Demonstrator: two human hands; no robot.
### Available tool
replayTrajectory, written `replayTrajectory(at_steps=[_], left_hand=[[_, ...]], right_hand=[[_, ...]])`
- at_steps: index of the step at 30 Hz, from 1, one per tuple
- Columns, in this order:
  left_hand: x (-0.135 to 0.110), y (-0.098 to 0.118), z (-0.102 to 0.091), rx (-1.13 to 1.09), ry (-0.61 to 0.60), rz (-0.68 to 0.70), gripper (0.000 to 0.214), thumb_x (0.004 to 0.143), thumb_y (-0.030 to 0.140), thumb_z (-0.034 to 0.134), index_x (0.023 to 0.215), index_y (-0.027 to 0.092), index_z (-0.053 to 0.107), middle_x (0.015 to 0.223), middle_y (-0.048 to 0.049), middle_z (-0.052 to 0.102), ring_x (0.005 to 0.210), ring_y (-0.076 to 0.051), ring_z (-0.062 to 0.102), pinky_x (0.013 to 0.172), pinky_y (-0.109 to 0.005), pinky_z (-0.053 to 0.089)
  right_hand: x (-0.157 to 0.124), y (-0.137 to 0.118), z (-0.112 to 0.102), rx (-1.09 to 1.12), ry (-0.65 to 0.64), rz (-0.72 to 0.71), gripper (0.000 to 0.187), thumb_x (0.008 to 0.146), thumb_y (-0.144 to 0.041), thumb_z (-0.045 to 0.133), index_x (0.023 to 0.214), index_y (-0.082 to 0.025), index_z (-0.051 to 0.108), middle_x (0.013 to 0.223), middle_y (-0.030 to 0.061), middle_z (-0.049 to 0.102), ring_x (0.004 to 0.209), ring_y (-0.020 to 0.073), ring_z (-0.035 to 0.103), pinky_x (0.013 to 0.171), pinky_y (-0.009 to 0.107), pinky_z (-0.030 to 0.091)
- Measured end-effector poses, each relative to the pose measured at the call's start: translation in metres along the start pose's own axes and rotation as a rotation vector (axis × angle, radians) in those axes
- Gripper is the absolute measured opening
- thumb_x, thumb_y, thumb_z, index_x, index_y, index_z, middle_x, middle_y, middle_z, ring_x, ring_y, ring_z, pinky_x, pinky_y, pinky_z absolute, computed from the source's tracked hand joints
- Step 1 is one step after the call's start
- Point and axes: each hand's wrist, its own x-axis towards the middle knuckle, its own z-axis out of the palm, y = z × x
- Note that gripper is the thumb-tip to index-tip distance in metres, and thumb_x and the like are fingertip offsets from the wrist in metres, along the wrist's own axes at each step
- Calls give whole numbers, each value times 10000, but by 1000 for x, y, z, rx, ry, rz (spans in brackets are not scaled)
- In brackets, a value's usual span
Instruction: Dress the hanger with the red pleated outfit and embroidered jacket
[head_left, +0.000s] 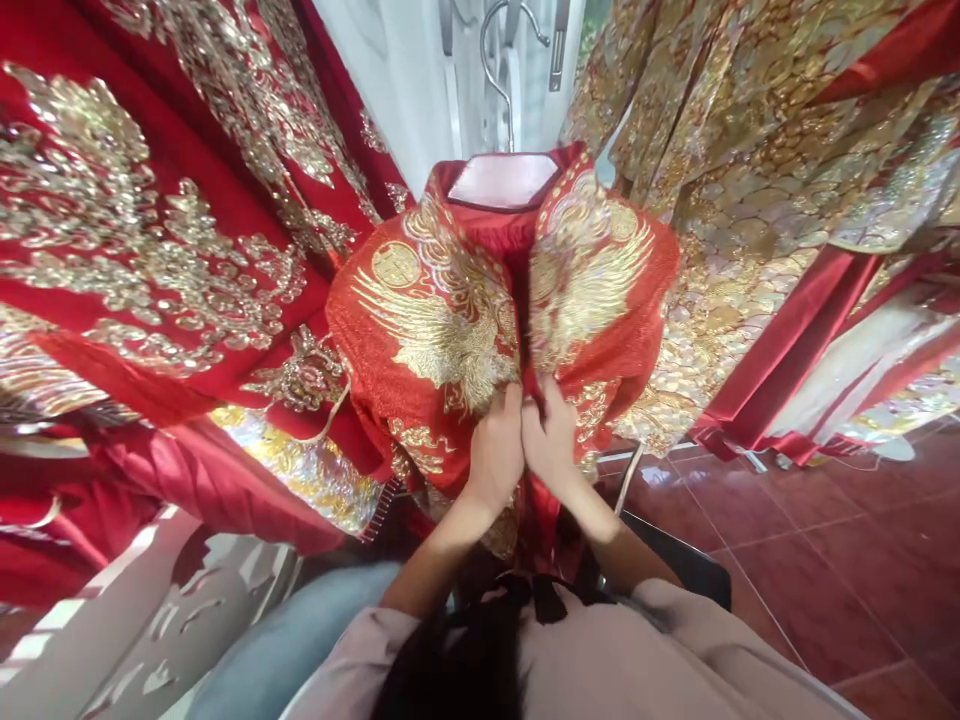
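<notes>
A red jacket (pixel 435 310) with gold embroidered birds hangs on a padded hanger (pixel 501 180) with a metal hook, straight ahead of me. Its two front panels meet at a dark centre opening. My left hand (pixel 495 450) pinches the edge of the left panel near the lower middle of the opening. My right hand (pixel 551 440) pinches the edge of the right panel right beside it. Both hands have their fingers closed on the fabric and touch each other.
More red and gold embroidered garments (pixel 150 260) hang close on the left, and gold ones (pixel 750 180) on the right. A red tiled floor (pixel 825 560) lies at lower right. A white carved panel (pixel 135 610) stands at lower left.
</notes>
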Motion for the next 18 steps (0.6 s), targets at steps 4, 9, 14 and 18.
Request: replayTrajectory(at_steps=[4,9,14,18], left_hand=[[28,-25,29,140,-42,-154,232,958,142,320,1066,179,522,930,-120,648,812,-239,684,591,-282,495],[46,-41,-1,47,172,-101,208,908,331,490,1036,173,536,989,-124,623,918,-274,635,727,-359,515],[115,-40,-89,-70,474,167,304,917,411,459,1142,217,522,1233,-118,542,1251,-295,446,1036,-471,376],[176,-44,-130,-143,362,323,240,893,415,523,973,196,581,1016,-97,630,1165,-306,520,966,-429,420]], right_hand=[[16,33,31,-400,-239,130,287,891,-270,370,1059,-125,553,827,111,657,659,203,588,596,281,373],[33,23,1,-384,-47,-17,432,882,-493,441,1107,-141,549,900,117,658,816,242,607,713,330,434],[132,-12,-58,-363,246,-377,503,877,-478,459,1274,-171,493,1291,140,523,1230,291,436,989,453,358],[214,-28,-77,-274,17,-545,354,907,-422,444,1131,-182,578,1107,81,615,1094,251,519,928,373,407]])
